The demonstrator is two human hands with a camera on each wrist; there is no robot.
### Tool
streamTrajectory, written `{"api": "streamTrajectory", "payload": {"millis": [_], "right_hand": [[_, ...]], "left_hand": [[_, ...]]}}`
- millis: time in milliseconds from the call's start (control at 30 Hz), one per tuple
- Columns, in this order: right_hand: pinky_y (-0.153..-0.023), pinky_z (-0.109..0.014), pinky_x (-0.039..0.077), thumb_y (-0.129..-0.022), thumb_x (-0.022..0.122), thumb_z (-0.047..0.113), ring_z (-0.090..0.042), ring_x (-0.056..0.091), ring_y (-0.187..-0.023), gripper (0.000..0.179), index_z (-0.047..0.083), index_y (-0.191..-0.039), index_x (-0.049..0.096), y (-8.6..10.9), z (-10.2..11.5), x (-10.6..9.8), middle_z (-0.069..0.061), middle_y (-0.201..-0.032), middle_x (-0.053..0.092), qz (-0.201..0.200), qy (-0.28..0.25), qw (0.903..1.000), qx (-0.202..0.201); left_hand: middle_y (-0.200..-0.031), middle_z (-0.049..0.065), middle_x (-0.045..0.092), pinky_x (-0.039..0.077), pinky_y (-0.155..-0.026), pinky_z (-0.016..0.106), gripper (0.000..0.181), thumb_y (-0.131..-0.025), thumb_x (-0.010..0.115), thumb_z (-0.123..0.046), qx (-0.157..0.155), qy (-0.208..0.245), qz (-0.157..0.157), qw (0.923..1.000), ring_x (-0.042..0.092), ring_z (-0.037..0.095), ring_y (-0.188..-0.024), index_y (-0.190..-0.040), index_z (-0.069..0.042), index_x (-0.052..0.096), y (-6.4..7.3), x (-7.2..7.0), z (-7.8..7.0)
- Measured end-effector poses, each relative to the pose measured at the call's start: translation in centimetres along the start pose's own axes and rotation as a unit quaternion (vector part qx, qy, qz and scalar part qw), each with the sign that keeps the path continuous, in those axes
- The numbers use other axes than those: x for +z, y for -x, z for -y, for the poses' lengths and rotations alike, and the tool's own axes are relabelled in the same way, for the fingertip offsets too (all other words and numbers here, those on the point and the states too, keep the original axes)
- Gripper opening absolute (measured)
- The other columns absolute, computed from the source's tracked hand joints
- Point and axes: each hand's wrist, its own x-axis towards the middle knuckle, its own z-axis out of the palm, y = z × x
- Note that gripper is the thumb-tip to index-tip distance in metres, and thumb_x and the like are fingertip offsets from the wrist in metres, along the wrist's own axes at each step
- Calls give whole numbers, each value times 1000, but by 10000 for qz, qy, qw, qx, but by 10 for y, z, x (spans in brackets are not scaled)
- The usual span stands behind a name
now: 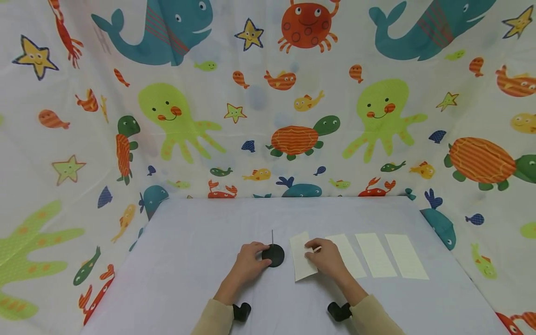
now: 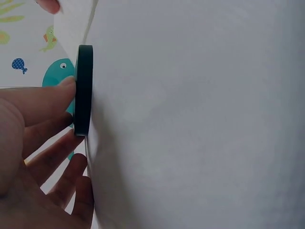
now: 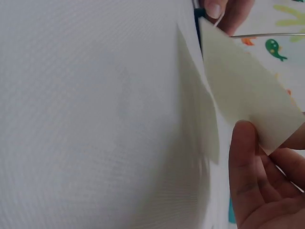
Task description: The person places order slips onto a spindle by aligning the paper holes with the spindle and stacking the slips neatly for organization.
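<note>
A round black base with a thin upright metal rod, like a paper spike, stands on the white table. My left hand holds its left edge between thumb and fingers; the left wrist view shows the thumb on the side of the base. Just right of it, my right hand pinches a cream paper slip. In the right wrist view this slip is tilted up from the table, held at one end between thumb and fingers, and its far corner overlaps the base.
Three more cream slips lie in a row to the right: one partly behind the right hand, a middle slip and a last slip. A curtain printed with sea animals hangs around the table's back and sides.
</note>
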Motion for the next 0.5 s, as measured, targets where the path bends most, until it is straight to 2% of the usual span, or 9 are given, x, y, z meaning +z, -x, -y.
{"api": "streamTrajectory", "payload": {"millis": [133, 367, 500], "right_hand": [[-71, -32, 49, -84, 78, 9, -16, 60, -81, 17, 9, -101, 77, 0, 4, -2, -4, -98, 68, -93, -164, 9997, 180], [-71, -30, 49, -84, 79, 8, -15, 59, -80, 18, 7, -103, 76, 3, 13, -8, -4, -99, 68, -154, -607, 9979, 188], [-73, -28, 49, -86, 79, 8, -17, 59, -84, 20, 8, -105, 76, 5, 19, -12, -4, -102, 69, -176, -910, 9953, 285]], "left_hand": [[-125, 15, 65, 42, -99, 59, 37, -86, 78, -16, 80, -97, -10, 9999, 53, 39, -119, -121, -2, 72, 0, 0, 0], [-124, 16, 66, 42, -98, 59, 38, -86, 78, -16, 139, -112, 13, 9998, 55, 38, -117, -120, -1, 72, 1, -2, -1], [-122, 15, 67, 43, -96, 58, 37, -85, 79, -16, 231, -195, -5, 9995, 56, 37, -115, -119, -1, 72, -1, -1, 2]]}}
